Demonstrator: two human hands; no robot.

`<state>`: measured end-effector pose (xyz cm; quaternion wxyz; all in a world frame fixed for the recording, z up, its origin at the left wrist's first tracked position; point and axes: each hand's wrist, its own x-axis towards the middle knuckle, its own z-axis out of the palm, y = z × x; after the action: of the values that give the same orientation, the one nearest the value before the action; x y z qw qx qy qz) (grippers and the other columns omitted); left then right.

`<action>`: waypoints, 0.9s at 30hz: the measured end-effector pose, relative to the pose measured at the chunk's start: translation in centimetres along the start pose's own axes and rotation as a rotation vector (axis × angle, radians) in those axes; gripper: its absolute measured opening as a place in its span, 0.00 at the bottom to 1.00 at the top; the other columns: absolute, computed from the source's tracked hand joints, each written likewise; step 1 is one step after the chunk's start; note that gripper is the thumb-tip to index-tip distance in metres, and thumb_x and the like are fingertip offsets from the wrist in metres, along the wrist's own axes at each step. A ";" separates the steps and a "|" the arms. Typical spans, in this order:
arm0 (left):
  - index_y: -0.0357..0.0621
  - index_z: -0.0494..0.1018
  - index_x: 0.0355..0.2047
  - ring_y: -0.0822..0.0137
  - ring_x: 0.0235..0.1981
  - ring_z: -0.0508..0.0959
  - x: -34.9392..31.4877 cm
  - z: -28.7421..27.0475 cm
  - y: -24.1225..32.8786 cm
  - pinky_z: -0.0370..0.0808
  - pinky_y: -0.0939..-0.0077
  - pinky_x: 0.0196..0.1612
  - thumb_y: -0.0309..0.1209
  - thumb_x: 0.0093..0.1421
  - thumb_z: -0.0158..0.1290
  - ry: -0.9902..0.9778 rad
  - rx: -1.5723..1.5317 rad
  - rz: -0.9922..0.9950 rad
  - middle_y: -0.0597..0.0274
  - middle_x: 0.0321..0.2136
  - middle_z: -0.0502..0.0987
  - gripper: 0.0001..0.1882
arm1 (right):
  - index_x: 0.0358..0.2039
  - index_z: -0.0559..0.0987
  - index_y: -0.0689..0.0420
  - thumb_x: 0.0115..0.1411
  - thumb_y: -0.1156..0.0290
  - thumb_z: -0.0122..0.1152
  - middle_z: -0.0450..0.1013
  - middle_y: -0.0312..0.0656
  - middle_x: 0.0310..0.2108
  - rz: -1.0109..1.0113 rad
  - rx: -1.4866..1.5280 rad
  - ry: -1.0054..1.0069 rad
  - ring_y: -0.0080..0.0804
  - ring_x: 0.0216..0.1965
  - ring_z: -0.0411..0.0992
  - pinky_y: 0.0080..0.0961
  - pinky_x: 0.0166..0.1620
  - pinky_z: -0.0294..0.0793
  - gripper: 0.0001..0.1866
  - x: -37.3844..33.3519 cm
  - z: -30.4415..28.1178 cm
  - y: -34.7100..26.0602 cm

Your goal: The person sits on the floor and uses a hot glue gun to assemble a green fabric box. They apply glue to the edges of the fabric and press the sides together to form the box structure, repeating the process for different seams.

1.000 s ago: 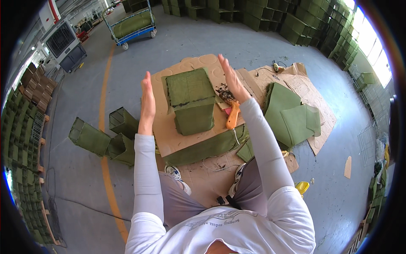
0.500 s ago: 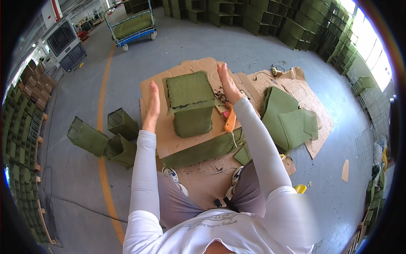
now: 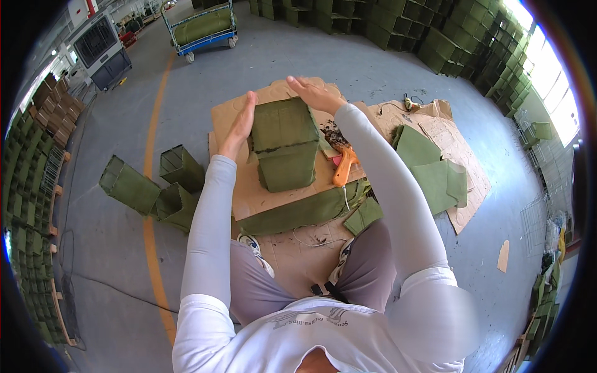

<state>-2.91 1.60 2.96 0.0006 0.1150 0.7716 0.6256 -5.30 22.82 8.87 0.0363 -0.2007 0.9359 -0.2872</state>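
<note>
In front of me a boxy green fabric piece (image 3: 286, 149) rests on cardboard (image 3: 249, 202) laid over a low work surface. My left hand (image 3: 240, 127) is against its left side near the far corner, fingers stretched out. My right hand (image 3: 314, 94) reaches over the far right corner with fingers extended and holds nothing; whether it touches the fabric I cannot tell. Right of the piece lies an orange-handled hot glue gun (image 3: 344, 166) with a white cord, beside dark glue-like residue (image 3: 334, 135). Flat green fabric pieces (image 3: 435, 180) lie farther right on cardboard.
Several open green fabric boxes (image 3: 130, 185) stand on the floor to my left. A blue-framed cart (image 3: 205, 38) holds a green roll. Stacks of green boxes (image 3: 398, 25) line the far side. A drill-like tool (image 3: 410, 104) lies on cardboard at right.
Both hands have moved in toward the green piece: the left to the right against its side, the right leftward across its far corner. The piece's near fold now looks more upright.
</note>
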 end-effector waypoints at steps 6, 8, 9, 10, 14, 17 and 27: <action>0.36 0.43 0.65 0.61 0.69 0.36 -0.1 1.3 -0.9 0.35 0.68 0.68 0.65 0.61 0.22 0.157 0.012 0.079 0.53 0.67 0.40 0.47 | 0.63 0.54 0.63 0.63 0.36 0.23 0.47 0.50 0.66 -0.212 -0.264 0.181 0.42 0.68 0.41 0.44 0.67 0.40 0.43 -0.9 7.0 -1.9; 0.36 0.43 0.65 0.61 0.69 0.36 -1.1 2.7 -1.6 0.35 0.68 0.68 0.65 0.61 0.22 0.160 -0.012 0.091 0.53 0.67 0.39 0.46 | 0.62 0.56 0.64 0.64 0.38 0.25 0.48 0.52 0.66 -0.185 -0.289 0.155 0.43 0.68 0.42 0.45 0.66 0.41 0.42 -1.2 8.3 -1.5; 0.36 0.43 0.65 0.61 0.69 0.36 -1.2 2.6 -1.7 0.35 0.68 0.68 0.65 0.61 0.22 0.147 -0.018 0.095 0.53 0.67 0.39 0.46 | 0.62 0.56 0.64 0.64 0.39 0.25 0.48 0.52 0.65 -0.226 -0.345 0.157 0.44 0.68 0.43 0.45 0.66 0.42 0.42 -0.8 8.1 -1.1; 0.36 0.43 0.65 0.61 0.69 0.36 -1.3 2.7 -1.6 0.35 0.68 0.68 0.65 0.62 0.22 0.126 -0.034 0.091 0.53 0.67 0.39 0.46 | 0.62 0.57 0.64 0.64 0.39 0.25 0.49 0.52 0.65 -0.257 -0.397 0.148 0.44 0.68 0.43 0.45 0.66 0.42 0.41 -0.2 7.9 0.0; 0.36 0.43 0.65 0.61 0.69 0.35 -3.2 -0.2 -1.0 0.35 0.68 0.68 0.65 0.62 0.22 0.186 -0.055 0.091 0.52 0.67 0.39 0.46 | 0.61 0.57 0.65 0.66 0.44 0.29 0.51 0.54 0.64 -0.327 -0.203 0.345 0.46 0.67 0.45 0.44 0.66 0.43 0.37 -2.9 5.6 -3.8; 0.36 0.42 0.65 0.61 0.69 0.35 -3.5 1.4 -1.0 0.35 0.68 0.68 0.65 0.62 0.22 0.195 -0.076 0.112 0.52 0.67 0.39 0.46 | 0.60 0.58 0.66 0.66 0.46 0.31 0.53 0.54 0.63 -0.388 -0.334 0.447 0.45 0.66 0.47 0.41 0.66 0.46 0.36 -5.2 6.8 -3.7; 0.35 0.41 0.65 0.60 0.69 0.35 -4.8 0.7 -1.5 0.35 0.68 0.68 0.64 0.62 0.22 0.173 -0.083 0.106 0.51 0.67 0.38 0.46 | 0.63 0.55 0.64 0.66 0.48 0.34 0.52 0.53 0.64 -0.322 -0.039 0.550 0.43 0.67 0.46 0.38 0.66 0.45 0.35 -7.2 5.7 -3.3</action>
<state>1.63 1.12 0.66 -0.0945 0.1011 0.7349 0.6639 3.54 20.24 5.63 -0.2679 -0.2616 0.8722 -0.3149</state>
